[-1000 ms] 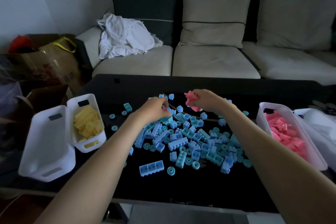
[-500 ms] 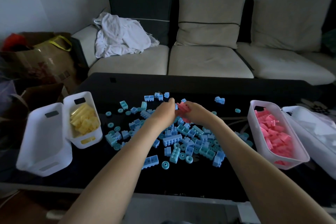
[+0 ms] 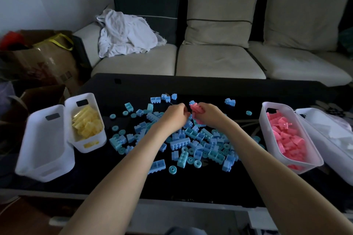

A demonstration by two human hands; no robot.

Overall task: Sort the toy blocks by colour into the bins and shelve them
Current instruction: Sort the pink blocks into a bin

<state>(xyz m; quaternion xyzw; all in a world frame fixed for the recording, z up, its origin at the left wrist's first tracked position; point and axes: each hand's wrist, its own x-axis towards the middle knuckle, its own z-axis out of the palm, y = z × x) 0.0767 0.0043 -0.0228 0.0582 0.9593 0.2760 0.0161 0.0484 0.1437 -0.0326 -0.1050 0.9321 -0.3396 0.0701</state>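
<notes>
Head view: right hand (image 3: 210, 115) fingers clutch pink blocks (image 3: 196, 108); left hand (image 3: 174, 115) curls over blue blocks (image 3: 180, 142), grasp unclear.

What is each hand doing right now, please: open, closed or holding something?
Left hand: fingers curled; whether they hold anything cannot be told.
Right hand: holding pink blocks.

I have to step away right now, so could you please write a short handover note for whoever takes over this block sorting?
The right hand holds pink blocks above the pile, beside the left hand, whose fingers are curled; whether it holds anything is unclear.
Loose blue blocks lie on the black table. The yellow bin and an empty white bin stand left, the pink bin right.
Done: yellow binned, pink nearly.
Left: drop the held pink, bin the blue, shelve all bins.
</notes>
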